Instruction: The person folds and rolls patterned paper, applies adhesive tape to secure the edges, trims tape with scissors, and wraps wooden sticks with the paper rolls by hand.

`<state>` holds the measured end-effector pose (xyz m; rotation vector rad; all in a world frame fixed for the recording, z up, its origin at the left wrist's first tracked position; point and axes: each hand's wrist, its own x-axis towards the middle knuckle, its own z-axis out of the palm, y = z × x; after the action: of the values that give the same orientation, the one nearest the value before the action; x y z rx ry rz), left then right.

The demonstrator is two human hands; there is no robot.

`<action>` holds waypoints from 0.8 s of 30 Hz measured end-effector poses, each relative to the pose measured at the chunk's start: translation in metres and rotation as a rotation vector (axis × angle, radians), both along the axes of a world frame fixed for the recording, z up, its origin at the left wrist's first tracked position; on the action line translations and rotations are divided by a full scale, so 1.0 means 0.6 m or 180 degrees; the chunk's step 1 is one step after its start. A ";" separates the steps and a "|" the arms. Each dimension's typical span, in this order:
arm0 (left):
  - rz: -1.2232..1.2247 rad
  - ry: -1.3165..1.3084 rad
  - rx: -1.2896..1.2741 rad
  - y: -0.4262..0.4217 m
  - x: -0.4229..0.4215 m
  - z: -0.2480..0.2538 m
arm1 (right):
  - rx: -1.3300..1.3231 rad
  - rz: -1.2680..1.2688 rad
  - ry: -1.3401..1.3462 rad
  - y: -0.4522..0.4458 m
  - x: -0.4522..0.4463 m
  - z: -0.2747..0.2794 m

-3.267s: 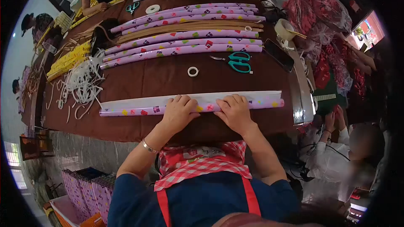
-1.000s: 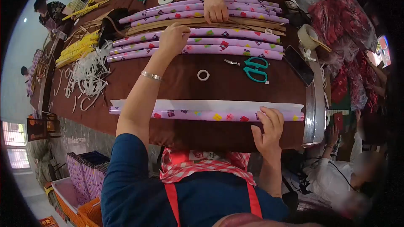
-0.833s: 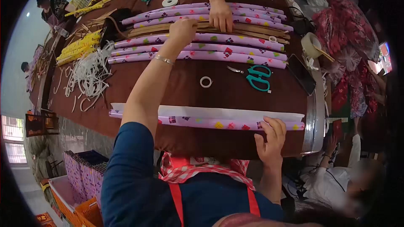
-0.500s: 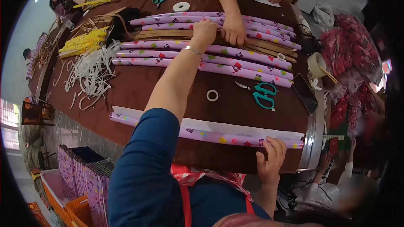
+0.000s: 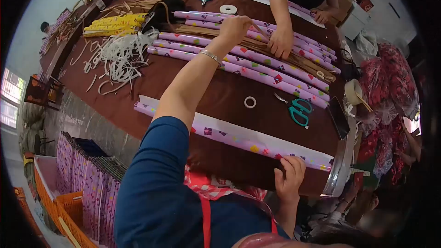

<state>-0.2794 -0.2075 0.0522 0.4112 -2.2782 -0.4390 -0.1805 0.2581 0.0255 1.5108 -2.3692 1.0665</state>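
My left hand (image 5: 234, 31) reaches across the table, closed on the end of a thin brown strip (image 5: 261, 29), above a bundle of brown strips (image 5: 250, 44) lying among purple patterned paper rolls (image 5: 275, 79). My right hand (image 5: 290, 177) rests its fingertips on the near edge of a partly rolled purple sheet (image 5: 254, 148), close to its right end; the thumb stands apart. The sheet's white underside shows along its far side. A co-worker's hand (image 5: 280, 41) reaches down to the same brown bundle, just right of my left hand.
Teal-handled scissors (image 5: 300, 111), a white tape ring (image 5: 250, 102) and a black phone (image 5: 339, 118) lie on the brown-covered table. White strips (image 5: 120, 55) are heaped at left beside yellow rolls (image 5: 115, 24). An orange crate (image 5: 70, 209) stands below left.
My left hand has drawn a brown strip up from the bundle. The view has shifted, so the table appears further right. My right hand still touches the purple sheet.
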 end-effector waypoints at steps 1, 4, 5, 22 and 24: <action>0.0026 0.0197 -0.0022 0.003 0.013 0.022 | -0.0007 0.0019 0.0019 -0.002 0.003 0.001; 0.0115 0.0919 -0.0291 0.005 0.049 0.080 | -0.0116 0.0118 0.0126 -0.004 0.012 0.005; 0.0033 0.1117 -0.0608 0.001 0.060 0.091 | -0.0113 0.0144 0.0141 -0.004 0.016 0.006; -0.1087 -0.0354 -0.1032 0.211 0.211 0.060 | -0.0274 0.0365 0.0456 -0.032 0.046 0.027; -0.1626 -0.0216 -0.1016 0.252 0.223 0.057 | -0.0434 0.0038 0.0819 -0.060 0.033 0.050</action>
<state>-0.1455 -0.0564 0.0866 -0.3293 -2.4552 -0.3021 -0.1610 0.2224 0.0557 1.5140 -2.0753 0.9497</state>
